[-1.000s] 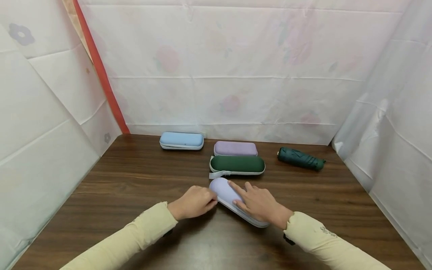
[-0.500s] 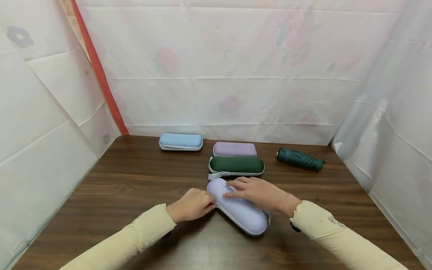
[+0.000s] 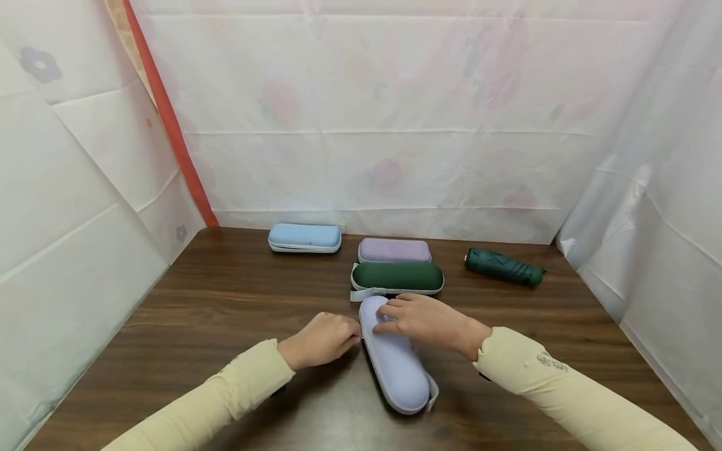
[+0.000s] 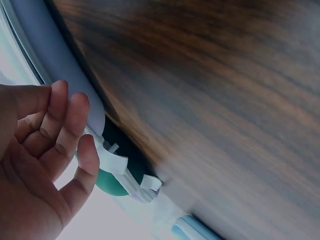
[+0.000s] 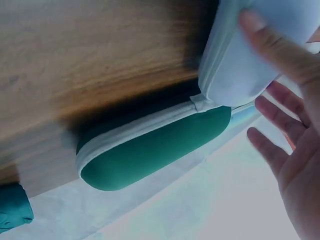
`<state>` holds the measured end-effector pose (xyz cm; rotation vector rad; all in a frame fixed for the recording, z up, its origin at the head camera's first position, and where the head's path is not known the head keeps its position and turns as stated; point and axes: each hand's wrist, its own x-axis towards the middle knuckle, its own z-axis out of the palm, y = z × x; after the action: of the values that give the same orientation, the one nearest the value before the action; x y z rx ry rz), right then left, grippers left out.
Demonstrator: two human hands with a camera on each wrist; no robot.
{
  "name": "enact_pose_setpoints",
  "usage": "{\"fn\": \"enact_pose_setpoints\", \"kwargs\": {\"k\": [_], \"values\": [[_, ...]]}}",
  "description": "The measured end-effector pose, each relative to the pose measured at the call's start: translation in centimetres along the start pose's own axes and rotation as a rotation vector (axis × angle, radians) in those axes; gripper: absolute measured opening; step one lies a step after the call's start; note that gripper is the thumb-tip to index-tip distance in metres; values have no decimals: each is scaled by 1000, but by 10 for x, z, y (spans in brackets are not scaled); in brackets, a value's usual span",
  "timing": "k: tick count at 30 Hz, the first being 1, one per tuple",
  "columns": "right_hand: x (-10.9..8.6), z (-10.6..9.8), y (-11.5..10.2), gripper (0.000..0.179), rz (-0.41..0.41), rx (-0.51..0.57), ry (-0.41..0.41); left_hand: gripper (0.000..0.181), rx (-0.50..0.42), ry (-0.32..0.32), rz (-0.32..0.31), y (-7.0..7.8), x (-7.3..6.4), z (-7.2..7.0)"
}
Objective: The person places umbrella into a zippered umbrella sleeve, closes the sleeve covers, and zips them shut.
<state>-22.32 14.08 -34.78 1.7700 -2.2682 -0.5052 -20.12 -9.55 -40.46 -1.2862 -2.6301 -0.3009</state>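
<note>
A lavender zip-up glasses case lies at a slant between the hands, its white strap at the near end. My left hand is at its left zipped edge, thumb and index finger pinched together there; the zipper pull is hidden by the fingers. In the left wrist view these fingertips meet right at the case's seam. My right hand rests on the far half of the case with loosely extended fingers. The right wrist view has its thumb against the lavender shell, the other fingers spread past the edge.
Just beyond the lavender case lies a green glasses case with a white strap, and behind it a purple case. A light blue case sits back left. A folded dark green umbrella lies at right. White curtains surround the wooden table.
The lavender case has turned, its near end swinging toward me and leftward, uncovering its strap. The right hand has shifted from flat across the case to its far half. The left hand stays nearly in place.
</note>
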Motion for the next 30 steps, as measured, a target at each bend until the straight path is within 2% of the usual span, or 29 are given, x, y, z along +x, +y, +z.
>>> {"fn": "enact_pose_setpoints", "kwargs": {"k": [4,6,14,18,25,30], "values": [[4,0,0,75,9,38,-26,11,17,2,12,2,-2,2],[5,0,0,77,18,61,-41,10,29,4,14,3,-3,3],[7,2,-2,72,56,214,-48,11,9,-16,-5,1,-5,2],[6,3,-4,68,94,220,-46,13,16,-26,-1,0,-9,-1],[-2,9,-3,62,135,222,-15,12,66,1,12,-6,-19,-6],[-9,14,-2,58,160,212,17,10,69,-4,-15,-15,-27,-9]]}}
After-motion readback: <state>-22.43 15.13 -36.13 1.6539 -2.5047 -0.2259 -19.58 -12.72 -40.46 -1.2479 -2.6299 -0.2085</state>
